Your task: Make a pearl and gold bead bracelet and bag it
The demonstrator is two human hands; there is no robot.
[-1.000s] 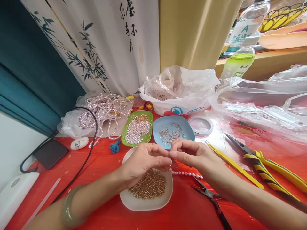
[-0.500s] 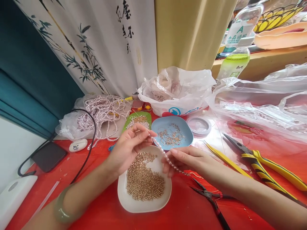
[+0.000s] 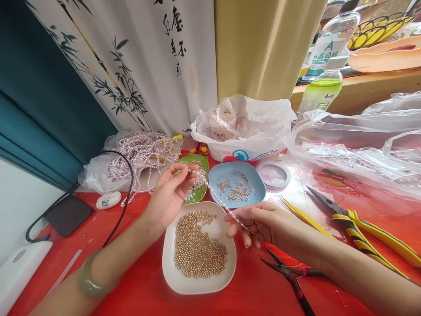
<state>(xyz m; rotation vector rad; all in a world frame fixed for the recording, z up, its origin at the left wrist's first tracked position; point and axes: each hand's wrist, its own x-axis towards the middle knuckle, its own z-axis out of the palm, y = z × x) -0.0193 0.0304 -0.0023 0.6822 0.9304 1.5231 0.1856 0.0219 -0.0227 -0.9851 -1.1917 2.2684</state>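
Head view: short strand of small white pearls point(image 3: 217, 199) stretched taut and slanting between left hand point(image 3: 169, 195) and right hand point(image 3: 259, 224) – each end pinched in fingertips, likely for inspection – above white dish of gold beads point(image 3: 199, 251) near red tabletop's point(image 3: 138, 281) front edge; blue dish of pins point(image 3: 237, 185) behind, black pliers point(image 3: 291, 276) right, nothing obstructing.

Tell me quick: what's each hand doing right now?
Left hand: closed, pinching the upper end of the pearl strand.
Right hand: fingers closed on the strand's lower end.
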